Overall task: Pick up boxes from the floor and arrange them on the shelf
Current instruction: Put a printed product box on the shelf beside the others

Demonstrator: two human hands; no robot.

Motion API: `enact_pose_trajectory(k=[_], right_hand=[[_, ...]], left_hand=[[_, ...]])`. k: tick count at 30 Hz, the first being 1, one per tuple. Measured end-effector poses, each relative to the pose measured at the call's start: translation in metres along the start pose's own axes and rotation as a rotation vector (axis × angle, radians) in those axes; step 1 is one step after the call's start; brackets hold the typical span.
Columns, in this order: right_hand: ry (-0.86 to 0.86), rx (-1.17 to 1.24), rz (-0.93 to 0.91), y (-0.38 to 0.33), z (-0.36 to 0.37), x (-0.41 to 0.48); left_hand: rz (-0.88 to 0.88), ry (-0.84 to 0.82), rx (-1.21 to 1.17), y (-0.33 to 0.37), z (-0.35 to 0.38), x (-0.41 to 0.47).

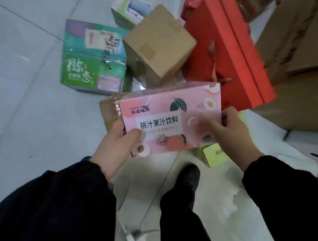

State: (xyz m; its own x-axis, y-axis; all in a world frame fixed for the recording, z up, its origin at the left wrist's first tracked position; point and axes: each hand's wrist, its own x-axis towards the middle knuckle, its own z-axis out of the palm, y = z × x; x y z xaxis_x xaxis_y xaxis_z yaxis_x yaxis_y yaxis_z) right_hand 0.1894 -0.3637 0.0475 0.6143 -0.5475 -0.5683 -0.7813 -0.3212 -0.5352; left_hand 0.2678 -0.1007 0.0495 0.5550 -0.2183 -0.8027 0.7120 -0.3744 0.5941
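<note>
A pink peach-juice box (169,117) is held above the floor in both hands. My left hand (118,145) grips its lower left corner, thumb on the printed face. My right hand (231,134) holds the right end, with the thumb lying across the face. Beyond it on the floor lie a green printed box (92,58), a plain brown carton (159,44) tilted on a corner, a flat red box (229,50) and a pale green box (128,4). No shelf is in view.
Large brown cartons (303,54) stack up at the right. A small yellow-green box (215,155) lies under my right wrist. My dark shoe (188,178) stands on the grey tiled floor (25,93), and a white cable lies near the bottom edge.
</note>
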Motion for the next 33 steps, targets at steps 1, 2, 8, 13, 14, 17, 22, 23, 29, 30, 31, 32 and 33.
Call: enact_pose_trajectory(k=[1, 2, 8, 13, 14, 17, 22, 23, 29, 30, 31, 32, 33], right_hand=[[-0.012, -0.01, -0.021, -0.023, -0.016, -0.03], [-0.021, -0.018, -0.047, -0.05, -0.032, -0.06], [-0.086, 0.269, -0.315, -0.239, -0.125, -0.197], [-0.138, 0.329, -0.716, -0.375, -0.198, -0.291], [-0.157, 0.326, -0.779, -0.395, -0.211, -0.311], [-0.246, 0.284, -0.934, -0.443, -0.237, -0.373], [-0.506, 0.216, -1.169, -0.483, -0.233, -0.496], [-0.58, 0.2, -1.213, -0.486, -0.224, -0.521], [-1.028, 0.139, -1.428, -0.47, -0.156, -0.663], [-1.11, 0.127, -1.457, -0.464, -0.146, -0.688], [-1.185, 0.115, -1.482, -0.458, -0.136, -0.711], [-1.247, 0.108, -1.508, -0.452, -0.125, -0.734], [-1.3, 0.104, -1.533, -0.446, -0.115, -0.757]], left_hand=[[0.024, 0.002, 0.016, 0.019, -0.016, -0.035], [0.056, 0.005, 0.04, 0.041, -0.033, -0.07], [0.376, 0.23, 0.155, 0.201, -0.128, -0.272], [0.635, 0.539, 0.192, 0.29, -0.168, -0.446], [0.673, 0.606, 0.189, 0.296, -0.171, -0.479], [0.734, 0.779, 0.164, 0.287, -0.178, -0.575], [0.714, 1.096, 0.048, 0.211, -0.174, -0.723], [0.699, 1.169, 0.021, 0.19, -0.169, -0.752], [0.51, 1.613, -0.124, 0.06, -0.118, -0.89], [0.473, 1.686, -0.16, 0.041, -0.108, -0.908], [0.442, 1.753, -0.191, 0.023, -0.098, -0.924], [0.417, 1.817, -0.21, 0.007, -0.089, -0.939], [0.391, 1.877, -0.223, -0.008, -0.08, -0.953]])
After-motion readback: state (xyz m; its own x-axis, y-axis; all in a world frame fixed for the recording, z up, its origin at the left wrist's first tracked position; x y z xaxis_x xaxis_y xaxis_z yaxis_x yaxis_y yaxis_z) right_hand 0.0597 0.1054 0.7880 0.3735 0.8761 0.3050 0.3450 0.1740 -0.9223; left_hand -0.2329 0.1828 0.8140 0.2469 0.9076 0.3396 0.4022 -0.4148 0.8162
